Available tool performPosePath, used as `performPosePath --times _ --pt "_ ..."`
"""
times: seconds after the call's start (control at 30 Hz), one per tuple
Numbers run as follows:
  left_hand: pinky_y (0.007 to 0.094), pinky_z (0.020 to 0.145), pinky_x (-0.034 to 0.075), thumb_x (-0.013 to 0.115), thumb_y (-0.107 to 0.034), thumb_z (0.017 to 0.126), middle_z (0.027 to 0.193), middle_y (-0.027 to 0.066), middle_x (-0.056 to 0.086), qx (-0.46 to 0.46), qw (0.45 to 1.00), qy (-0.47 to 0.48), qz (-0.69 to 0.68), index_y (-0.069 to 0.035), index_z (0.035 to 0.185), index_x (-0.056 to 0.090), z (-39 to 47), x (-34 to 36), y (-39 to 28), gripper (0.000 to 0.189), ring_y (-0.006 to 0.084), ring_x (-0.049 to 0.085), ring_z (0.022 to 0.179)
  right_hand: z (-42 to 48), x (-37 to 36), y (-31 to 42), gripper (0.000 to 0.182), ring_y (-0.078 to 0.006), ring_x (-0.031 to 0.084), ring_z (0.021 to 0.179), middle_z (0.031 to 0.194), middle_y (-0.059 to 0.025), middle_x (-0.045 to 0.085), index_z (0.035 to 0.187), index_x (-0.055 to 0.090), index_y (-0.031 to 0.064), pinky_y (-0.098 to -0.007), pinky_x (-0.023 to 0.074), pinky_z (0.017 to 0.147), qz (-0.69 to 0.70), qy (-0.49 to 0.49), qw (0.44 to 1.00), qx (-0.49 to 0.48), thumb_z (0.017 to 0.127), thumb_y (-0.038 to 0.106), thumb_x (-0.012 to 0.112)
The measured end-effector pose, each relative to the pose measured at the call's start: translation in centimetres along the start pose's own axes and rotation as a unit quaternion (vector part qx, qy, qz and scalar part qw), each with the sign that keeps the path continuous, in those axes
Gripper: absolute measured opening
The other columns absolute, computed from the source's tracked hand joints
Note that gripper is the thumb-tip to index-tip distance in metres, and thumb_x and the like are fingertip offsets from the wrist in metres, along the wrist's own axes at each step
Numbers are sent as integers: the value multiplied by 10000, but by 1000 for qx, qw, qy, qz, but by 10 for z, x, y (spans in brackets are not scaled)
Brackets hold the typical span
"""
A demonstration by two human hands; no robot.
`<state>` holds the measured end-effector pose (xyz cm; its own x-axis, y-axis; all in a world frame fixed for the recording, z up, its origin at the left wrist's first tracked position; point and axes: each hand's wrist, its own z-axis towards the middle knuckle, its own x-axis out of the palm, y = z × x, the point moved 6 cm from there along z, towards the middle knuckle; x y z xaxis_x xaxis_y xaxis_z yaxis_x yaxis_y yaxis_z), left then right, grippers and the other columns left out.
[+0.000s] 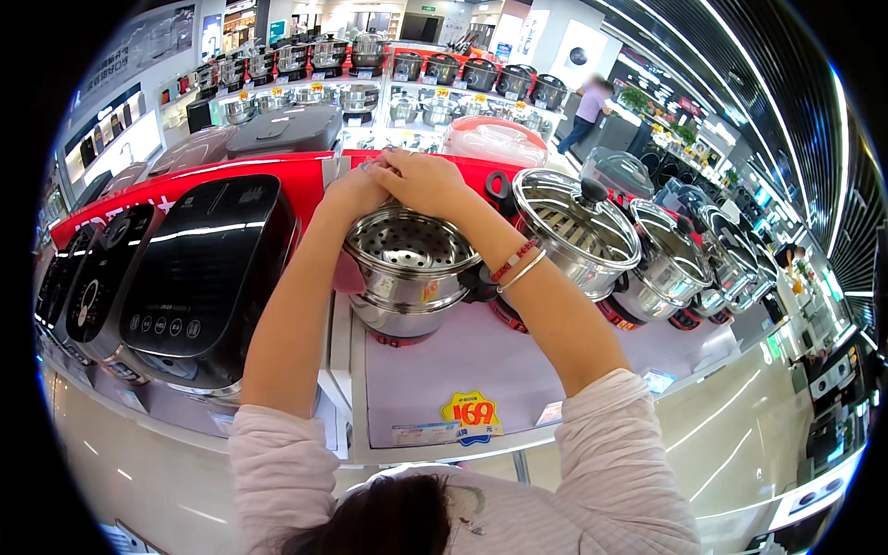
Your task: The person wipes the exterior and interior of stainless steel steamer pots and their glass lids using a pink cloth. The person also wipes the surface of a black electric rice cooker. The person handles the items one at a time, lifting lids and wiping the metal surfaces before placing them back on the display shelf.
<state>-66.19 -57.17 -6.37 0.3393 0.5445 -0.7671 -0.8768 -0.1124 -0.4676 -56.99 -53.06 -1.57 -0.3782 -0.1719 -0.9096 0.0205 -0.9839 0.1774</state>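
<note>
My left hand [357,189] and my right hand [424,182] meet above the far rim of a stainless steel steamer pot [409,305], right hand partly over the left. Their fingertips are hidden or too small to read, so whether they pinch anything does not show. The pot stands uncovered, with a perforated steamer tray [413,243] in its top tier. A dark side handle [479,284] sticks out by my right forearm. Pink material [349,274], perhaps cloth, hangs at the pot's left side beside my left forearm.
Black rice cookers [201,270] line the left. Lidded steel steamers [576,229] stand to the right. A red divider [305,173] runs behind the pot. A price sign [472,416] marks the front of the display counter [416,374]. Far off, a person [590,114] stands near shelves of pots.
</note>
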Motion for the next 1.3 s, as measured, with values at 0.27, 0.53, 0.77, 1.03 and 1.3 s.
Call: performPosePath --times 0.27,0.53,0.77,1.03,1.3 --pt "478 864 437 344 -270 874 1114 181 563 -7 977 -33 210 -65 1097 544 -22 -2 -10 363 336 513 1077 10 11 -12 538 -308 508 1105 1300 -94 467 1244 483 123 -360 382 931 26 37 999 1 915 484 258" --pt "506 894 357 462 -297 840 1027 222 559 1 940 -219 261 39 929 539 -96 6 -94 355 412 459 1089 20 20 -19 612 -331 524 1076 1144 -129 580 1237 486 161 -391 390 909 -25 26 997 -66 867 588 250" --pt "521 974 291 521 -253 818 1005 236 556 73 938 -270 207 60 948 539 -108 21 -139 339 421 454 1087 17 15 -15 646 -317 528 1071 1161 -134 569 1255 487 159 -375 396 914 19 92 989 -113 843 622 306" --pt "486 980 300 602 -161 700 1022 149 582 133 939 -290 125 -5 927 577 -112 47 -156 277 314 492 1090 5 5 -12 559 -283 551 1050 1135 -117 590 1141 598 153 -369 425 896 18 47 998 -31 719 520 603" --pt "372 952 346 550 -171 771 1155 111 529 -25 865 -479 -151 -7 1147 455 -141 26 -79 421 188 459 1145 -2 2 -12 410 -209 593 929 1055 -119 625 1131 585 62 -307 437 826 24 23 998 -53 792 291 613"
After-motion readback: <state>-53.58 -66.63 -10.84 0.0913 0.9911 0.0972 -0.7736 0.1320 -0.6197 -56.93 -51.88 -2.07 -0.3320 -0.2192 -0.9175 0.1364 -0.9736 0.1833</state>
